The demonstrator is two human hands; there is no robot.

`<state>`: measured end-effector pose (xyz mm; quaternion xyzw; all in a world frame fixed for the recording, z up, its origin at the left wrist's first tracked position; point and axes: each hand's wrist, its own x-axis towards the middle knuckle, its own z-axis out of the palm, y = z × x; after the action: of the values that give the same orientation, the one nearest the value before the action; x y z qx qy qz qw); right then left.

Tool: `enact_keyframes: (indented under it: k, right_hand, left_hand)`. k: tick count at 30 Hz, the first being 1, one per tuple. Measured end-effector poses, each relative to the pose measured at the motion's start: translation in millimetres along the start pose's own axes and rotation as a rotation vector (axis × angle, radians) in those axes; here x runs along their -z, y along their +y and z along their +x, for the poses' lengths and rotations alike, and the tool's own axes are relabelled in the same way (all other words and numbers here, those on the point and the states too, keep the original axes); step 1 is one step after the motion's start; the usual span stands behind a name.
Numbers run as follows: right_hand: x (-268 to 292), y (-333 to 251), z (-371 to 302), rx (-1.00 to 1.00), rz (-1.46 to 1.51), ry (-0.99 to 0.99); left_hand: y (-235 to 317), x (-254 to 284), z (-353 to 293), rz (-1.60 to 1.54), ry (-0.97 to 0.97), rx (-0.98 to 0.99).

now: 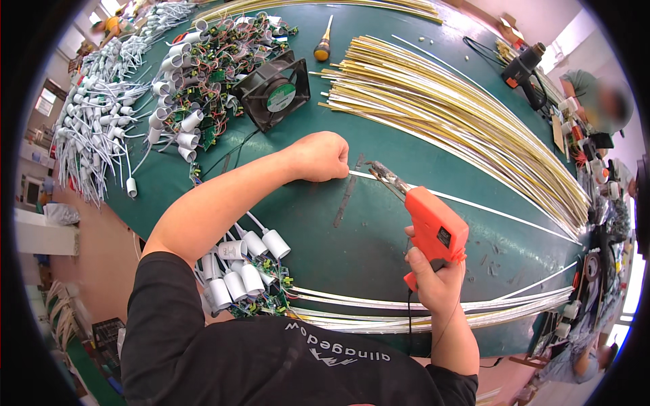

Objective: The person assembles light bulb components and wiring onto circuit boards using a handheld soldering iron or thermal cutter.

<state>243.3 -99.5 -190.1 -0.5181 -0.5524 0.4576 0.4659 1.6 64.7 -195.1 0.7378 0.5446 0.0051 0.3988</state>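
My left hand is closed in a fist over the table, shut on the end of a thin white strip. From there the strip stretches to the right across the green tabletop. In my right hand is a red soldering gun, its trigger grip wrapped by my fingers. The dark metal tip of the gun points up and left, just above the strip and a little right of my left fist. From this angle I cannot tell whether the tip touches the strip. What else my left fingers may hold is hidden.
Beyond my left arm stand a square black fan and a heap of circuit boards with white caps. Bundled yellow and white strips fill the far right. A screwdriver and heat gun lie farther off; wired white lamp bases sit close by.
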Motion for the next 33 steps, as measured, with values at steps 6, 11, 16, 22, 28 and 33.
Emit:
enact_keyframes:
  k: [6, 11, 16, 22, 28, 33]
  right_hand:
    - [0, 4, 6, -0.015, -0.071, -0.068]
    - [-6, 4, 8, -0.006, -0.097, -0.086]
    - [-8, 3, 8, -0.068, -0.116, -0.099]
    - [-5, 4, 8, -0.053, -0.148, -0.11]
    - [1, 2, 3, -0.046, 0.025, -0.013]
    - [10, -12, -2, 0.015, 0.049, 0.061]
  left_hand:
    - [0, 2, 5, -0.032, -0.038, 0.016]
    - [-2, 3, 6, -0.03, -0.04, 0.001]
    - [-1, 5, 6, -0.031, -0.048, 0.025]
    - [1, 7, 10, 0.003, -0.066, 0.003]
    - [2, 8, 9, 0.006, -0.053, -0.039]
    - [0, 7, 9, -0.015, -0.056, -0.008]
